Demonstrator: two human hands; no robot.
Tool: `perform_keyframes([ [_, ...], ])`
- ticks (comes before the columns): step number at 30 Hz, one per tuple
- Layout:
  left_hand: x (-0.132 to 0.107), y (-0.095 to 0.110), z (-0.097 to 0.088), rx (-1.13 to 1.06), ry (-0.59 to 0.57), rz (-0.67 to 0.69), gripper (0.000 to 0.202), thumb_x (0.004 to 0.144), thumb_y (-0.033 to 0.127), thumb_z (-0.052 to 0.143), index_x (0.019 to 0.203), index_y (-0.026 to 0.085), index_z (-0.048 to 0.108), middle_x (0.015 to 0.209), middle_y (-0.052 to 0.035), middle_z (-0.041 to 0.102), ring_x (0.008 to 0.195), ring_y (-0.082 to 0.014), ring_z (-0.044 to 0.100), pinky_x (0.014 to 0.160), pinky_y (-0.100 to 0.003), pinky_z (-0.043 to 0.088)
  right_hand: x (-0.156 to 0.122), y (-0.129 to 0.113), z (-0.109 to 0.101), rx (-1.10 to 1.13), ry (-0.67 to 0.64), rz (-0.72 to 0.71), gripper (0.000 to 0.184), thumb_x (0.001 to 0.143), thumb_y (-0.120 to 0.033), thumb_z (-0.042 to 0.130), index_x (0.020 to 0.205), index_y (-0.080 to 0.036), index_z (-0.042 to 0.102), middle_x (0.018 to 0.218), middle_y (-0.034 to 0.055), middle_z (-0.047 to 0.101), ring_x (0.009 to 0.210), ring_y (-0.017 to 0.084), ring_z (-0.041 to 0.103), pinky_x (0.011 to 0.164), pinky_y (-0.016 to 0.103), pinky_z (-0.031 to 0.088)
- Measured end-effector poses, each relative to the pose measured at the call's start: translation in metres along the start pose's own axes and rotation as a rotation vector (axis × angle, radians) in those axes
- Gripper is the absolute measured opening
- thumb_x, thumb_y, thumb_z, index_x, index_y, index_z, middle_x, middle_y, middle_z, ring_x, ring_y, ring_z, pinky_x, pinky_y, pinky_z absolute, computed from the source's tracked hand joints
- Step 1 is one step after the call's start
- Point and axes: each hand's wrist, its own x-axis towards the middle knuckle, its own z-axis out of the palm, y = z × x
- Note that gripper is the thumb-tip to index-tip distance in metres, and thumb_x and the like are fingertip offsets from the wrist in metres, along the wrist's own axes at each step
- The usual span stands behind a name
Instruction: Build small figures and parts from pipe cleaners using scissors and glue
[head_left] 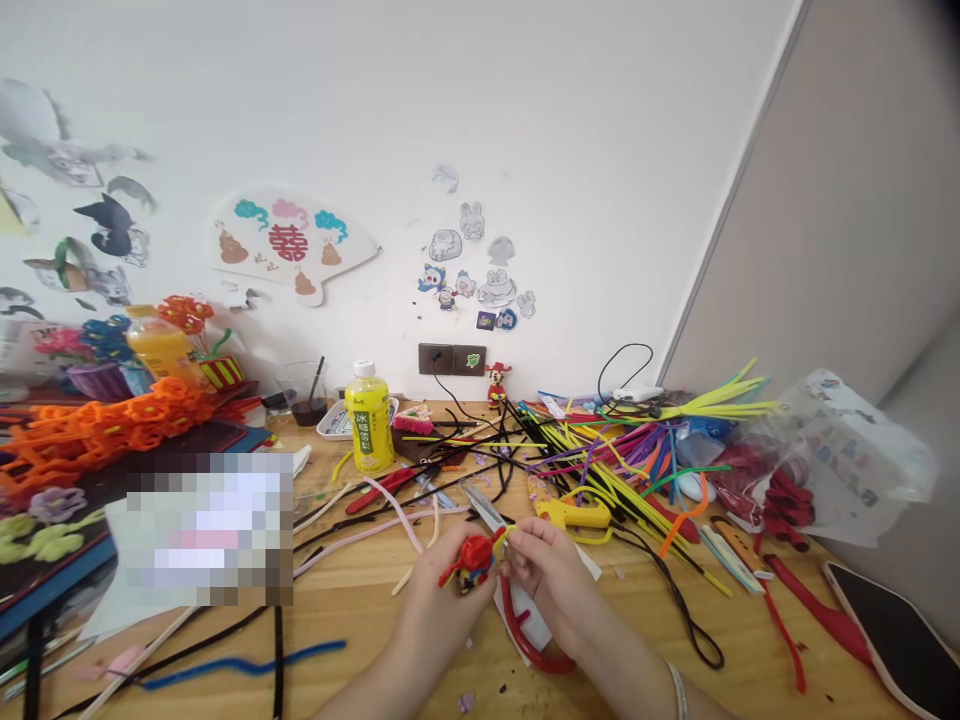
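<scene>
My left hand [441, 590] is closed around a small pipe-cleaner figure [475, 556] with a red top and bits of yellow and blue. The fingers of my right hand [551, 575] pinch a short yellow pipe-cleaner piece [508, 537] at the figure's right side. Scissors [537, 657] with red handles show below and behind my hands, their blades pointing away to the upper left. My hands hide their middle, so whether they touch the right hand is unclear. White paper lies partly under the scissors. Just beyond sits a yellow glue gun [574, 514].
A yellow drink bottle [372, 420] stands behind my hands. Loose pipe cleaners [600, 470] spread across the wooden table [352, 640]. On the right lie a phone [892, 640] and a clear plastic bag [862, 460]. Orange pipe-cleaner flowers [105, 430] fill the left; a small red figure [497, 385] stands by the wall.
</scene>
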Motion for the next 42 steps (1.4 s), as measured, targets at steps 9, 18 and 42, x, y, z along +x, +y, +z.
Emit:
perform_keyframes([
  [9, -0.007, 0.004, 0.007, -0.033, -0.018, -0.017, 0.006, 0.066, 0.013, 0.051, 0.068, 0.019, 0.052, 0.062, 0.0029, 0.056, 0.058, -0.0131, 0.053, 0.056, -0.022, 0.042, -0.009, 0.008, 0.013, -0.208, 0.153, -0.125, 0.018, 0.061, -0.029, 0.067, 0.061, -0.016, 0.054, 0.054, -0.0036, 0.05, 0.049, 0.009, 0.044, 0.048, 0.02, 0.034],
  [18, 0.005, 0.008, -0.004, -0.084, -0.06, -0.044, 0.004, 0.066, 0.016, 0.051, 0.065, 0.019, 0.051, 0.061, 0.0028, 0.056, 0.06, -0.0142, 0.052, 0.057, -0.024, 0.042, 0.001, -0.022, -0.006, -0.452, -0.075, -0.114, 0.023, 0.073, -0.035, 0.057, 0.062, -0.015, 0.058, 0.052, -0.0012, 0.053, 0.05, 0.011, 0.047, 0.049, 0.022, 0.035],
  [42, -0.002, 0.007, 0.003, -0.045, -0.004, -0.062, 0.003, 0.067, 0.02, 0.052, 0.064, 0.02, 0.051, 0.059, 0.0029, 0.055, 0.058, -0.0144, 0.052, 0.056, -0.024, 0.043, -0.006, 0.006, 0.011, -0.269, 0.185, -0.103, 0.023, 0.063, -0.036, 0.065, 0.06, -0.016, 0.053, 0.051, -0.0044, 0.047, 0.045, 0.007, 0.038, 0.042, 0.019, 0.028],
])
